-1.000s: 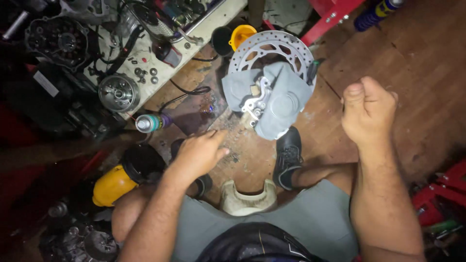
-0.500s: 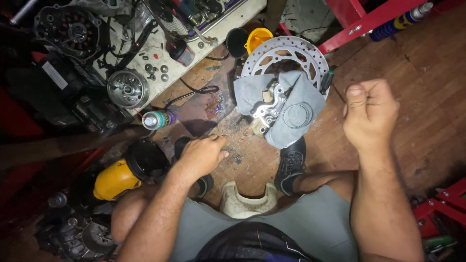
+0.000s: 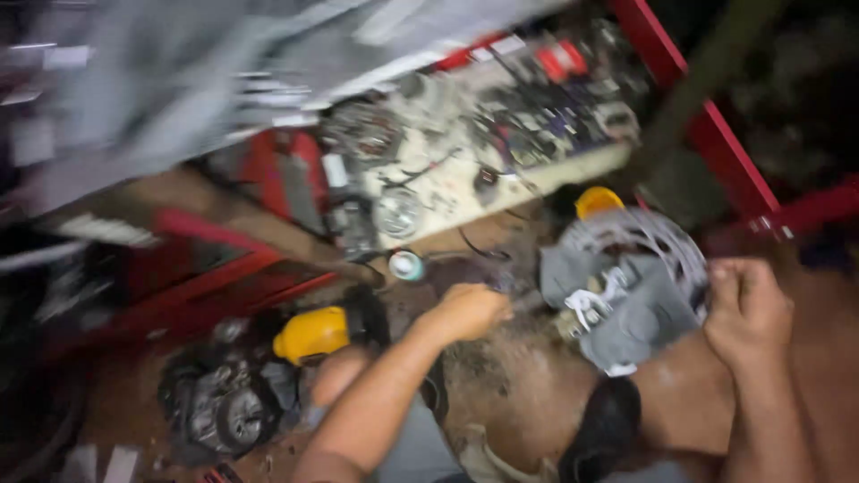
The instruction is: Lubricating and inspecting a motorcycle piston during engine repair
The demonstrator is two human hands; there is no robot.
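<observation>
The view is blurred by motion. A grey metal housing (image 3: 640, 313) with a perforated brake disc (image 3: 644, 237) behind it lies on the brown floor. My left hand (image 3: 470, 310) is closed, low over the floor just left of the housing; what it holds is too blurred to tell. My right hand (image 3: 747, 309) is a fist at the disc's right edge, touching it. My black shoe (image 3: 608, 425) sits just below the housing.
A yellow-and-black power tool (image 3: 318, 331) lies left of my arm, an engine part (image 3: 224, 407) below it. A small spray can (image 3: 407, 266) stands near a cluttered white board (image 3: 465, 170) of parts. Red metal frame bars (image 3: 707, 125) cross the right and left.
The camera swung up and left, so everything shifted right and down. My left hand moved toward the housing; my right fist stays at the disc.
</observation>
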